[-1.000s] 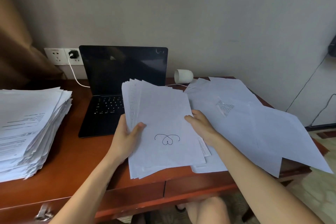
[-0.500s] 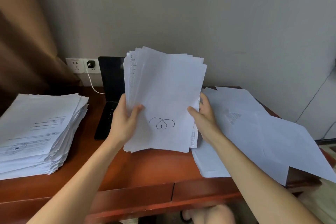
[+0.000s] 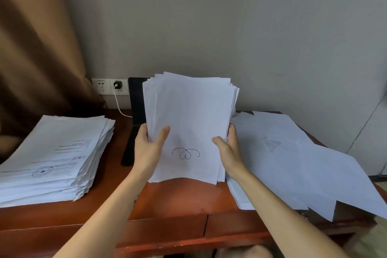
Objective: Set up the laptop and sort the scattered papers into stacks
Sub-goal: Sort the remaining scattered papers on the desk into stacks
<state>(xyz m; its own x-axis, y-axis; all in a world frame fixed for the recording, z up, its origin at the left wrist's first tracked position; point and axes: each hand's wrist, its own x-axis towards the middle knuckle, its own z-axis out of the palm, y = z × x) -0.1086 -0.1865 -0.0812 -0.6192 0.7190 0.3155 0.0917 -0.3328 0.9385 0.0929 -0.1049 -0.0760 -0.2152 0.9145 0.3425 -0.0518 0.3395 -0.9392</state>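
While both hands grip it, the upright sheaf of white paper sheets (image 3: 192, 115) stands over the middle of the reddish-brown wooden desk (image 3: 184, 201); whether its lower edge touches the desktop cannot be told. Left hand (image 3: 149, 148) holds the sheaf's left edge, thumb laid across the front sheet, fingers hidden behind. Right hand (image 3: 228, 148) holds the right edge likewise, thumb on the front, fingers curled round the back. Front sheet bears a small pen-drawn heart with two loops, between the two thumbs. Sheaf edges are uneven at the top. Directly behind the sheaf, and largely covered by it, is the open black laptop (image 3: 136, 98), its screen against the wall. A white cable (image 3: 119, 107) runs from a black plug (image 3: 118, 85) in the white wall socket (image 3: 104, 86) down towards the laptop. A tall stack of printed white papers (image 3: 56, 153) sits at the desk's left end, well apart from the left hand. Loose overlapping white sheets (image 3: 293, 163) cover the right end, just beside the right hand, some overhanging the desk edge.
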